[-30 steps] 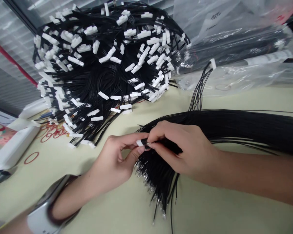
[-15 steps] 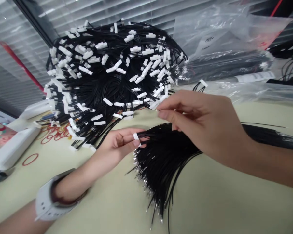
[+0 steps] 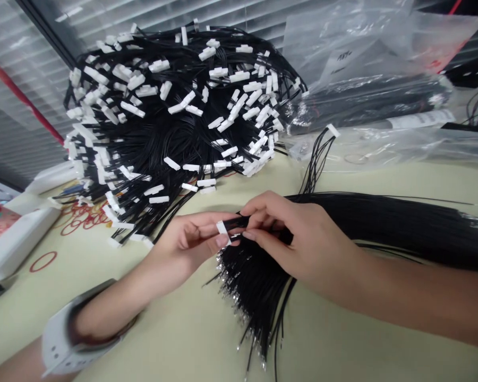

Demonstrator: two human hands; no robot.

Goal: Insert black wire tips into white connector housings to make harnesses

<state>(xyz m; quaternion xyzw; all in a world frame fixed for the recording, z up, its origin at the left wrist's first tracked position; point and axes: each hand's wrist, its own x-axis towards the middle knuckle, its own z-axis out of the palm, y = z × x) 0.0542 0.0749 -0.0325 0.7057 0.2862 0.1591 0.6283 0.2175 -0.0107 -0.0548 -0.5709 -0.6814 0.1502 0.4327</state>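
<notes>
Between the thumb and fingers of my left hand [image 3: 195,241] is a small white connector [image 3: 223,232] with black wires running out of its right side. My right hand [image 3: 298,239] pinches a thin black wire [image 3: 236,235] close to the connector, its metal tip pointing left at it. Whether the tip is inside the connector I cannot tell. Below and behind both hands spreads a thick bundle of loose black wires [image 3: 258,286], their silvery crimped ends fanned out at the left.
A large heap of black cables [image 3: 171,127] with white connectors stands at the back left. Clear plastic bags [image 3: 366,106] lie back right. One wired connector [image 3: 332,130] rests behind the bundle. Red rubber bands [image 3: 43,261] and a white box [image 3: 22,241] are at left.
My right hand has come down and left, from above the bundle to the connector, bringing the wire with it. My left hand keeps hold of the connector almost in place.
</notes>
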